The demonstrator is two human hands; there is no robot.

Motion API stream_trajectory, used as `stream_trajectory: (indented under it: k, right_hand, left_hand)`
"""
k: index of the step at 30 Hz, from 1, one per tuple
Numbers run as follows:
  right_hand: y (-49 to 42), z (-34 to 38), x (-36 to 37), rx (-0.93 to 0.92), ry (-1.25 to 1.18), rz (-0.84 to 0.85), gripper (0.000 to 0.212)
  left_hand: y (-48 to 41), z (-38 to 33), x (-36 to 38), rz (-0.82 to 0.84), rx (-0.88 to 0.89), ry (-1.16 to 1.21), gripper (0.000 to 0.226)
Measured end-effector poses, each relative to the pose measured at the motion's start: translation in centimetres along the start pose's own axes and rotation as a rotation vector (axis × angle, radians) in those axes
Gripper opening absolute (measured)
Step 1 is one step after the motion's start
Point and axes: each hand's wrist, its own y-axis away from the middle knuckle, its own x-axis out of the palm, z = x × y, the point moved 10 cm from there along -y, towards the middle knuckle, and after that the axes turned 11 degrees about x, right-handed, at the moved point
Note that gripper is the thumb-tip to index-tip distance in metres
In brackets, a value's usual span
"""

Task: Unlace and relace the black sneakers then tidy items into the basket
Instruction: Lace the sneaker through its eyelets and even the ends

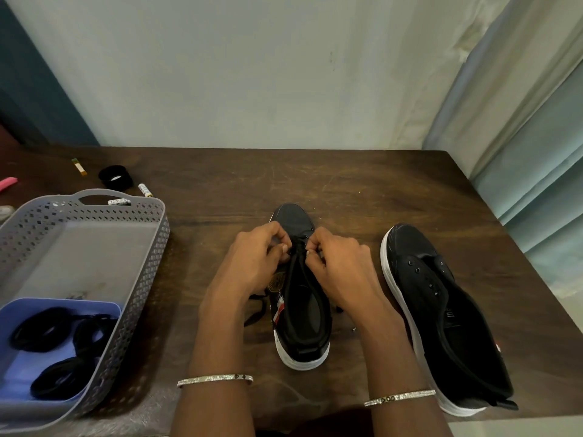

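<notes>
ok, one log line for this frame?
middle sneaker: lace at toe eyelets | left hand: pinches lace | right hand: pinches lace | right sneaker: eyelets bare | basket: at left

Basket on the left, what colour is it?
The basket is grey with perforated walls, seen in the head view.

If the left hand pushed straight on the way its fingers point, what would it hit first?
The left hand would first meet the lace it pinches, then probably the right hand facing it over the middle sneaker.
</notes>
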Motion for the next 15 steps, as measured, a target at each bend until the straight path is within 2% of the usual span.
stream_trajectory:
  k: [8, 15]
  right_hand:
    - [0.1, -0.8, -0.4, 0.044, -0.067, 0.011, 0.004]
    - [-0.4, -2.1, 0.3, 0.131, -0.205, 0.062, 0.01]
  left_hand:
    - [-0.3, 1.0, -0.3, -0.028, -0.032, -0.034, 0.011]
    - [-0.4, -0.3, -0.1, 0.014, 0.011, -0.258, 0.012]
